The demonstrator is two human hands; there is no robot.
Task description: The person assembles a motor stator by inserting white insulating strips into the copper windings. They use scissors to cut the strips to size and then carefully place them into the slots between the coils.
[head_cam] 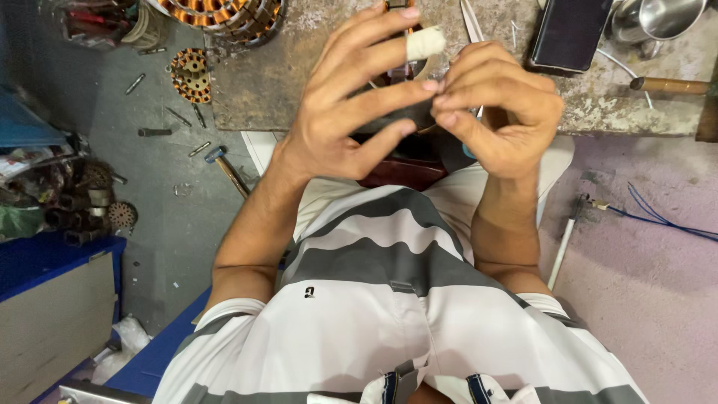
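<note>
Between both hands — dark part (407,116), left hand (351,105) and right hand (497,112) pinching it.

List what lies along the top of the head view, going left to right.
Copper-wound round stator on the grey floor → left hand with a white-bandaged finger → right hand pinching something small → flat black rectangular device on the workbench → shiny steel cup → wooden tool handle.

A small dark part (419,116) sits in the upper middle of the frame. It is pinched between fingertips, mostly hidden. It may be a motor piece.
</note>
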